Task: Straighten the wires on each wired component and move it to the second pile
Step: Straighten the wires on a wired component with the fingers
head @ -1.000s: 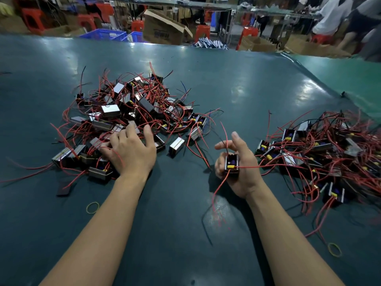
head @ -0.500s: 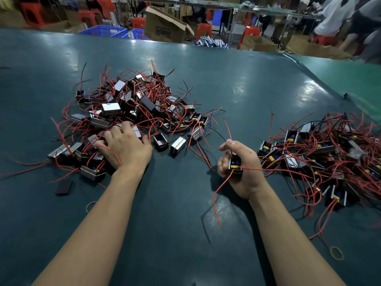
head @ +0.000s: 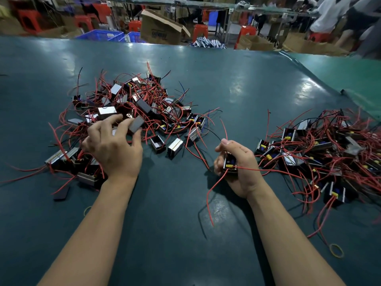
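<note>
On the left of the dark green table (head: 185, 234) lay a small black flat piece (head: 61, 194) by itself, and just behind it began the first pile (head: 132, 112), a tangle of boxy metal-and-black components with red wires sticking out in all directions. A yellow rubber band (head: 87, 210) showed beside the left forearm. The left hand (head: 114, 150) was raised over the near edge of that pile, its fingers curled, and the fingertips pinched a grey block-shaped component (head: 136, 124) lifted clear of the heap. Two more components (head: 166, 144) sat side by side on the table just to the right of that hand, apart from the main tangle.

Near the middle, the right hand (head: 237, 166) rested low by the table with its fingers and thumb wrapped round a wired component (head: 229, 164) whose yellow part faced the camera. One red wire (head: 213, 193) from it drooped down towards the table in front, another rose past the thumb, and a third ran sideways to the right.

Further right spread the second pile (head: 321, 153), components with yellow and blue parts showing and long red wires trailing outward, its near edge close to the right hand. A second yellow rubber band (head: 336, 250) lay on the table in front of that pile. Beyond the far table edge stood a cardboard box (head: 162, 29), blue crates and red stools, all blurred.
</note>
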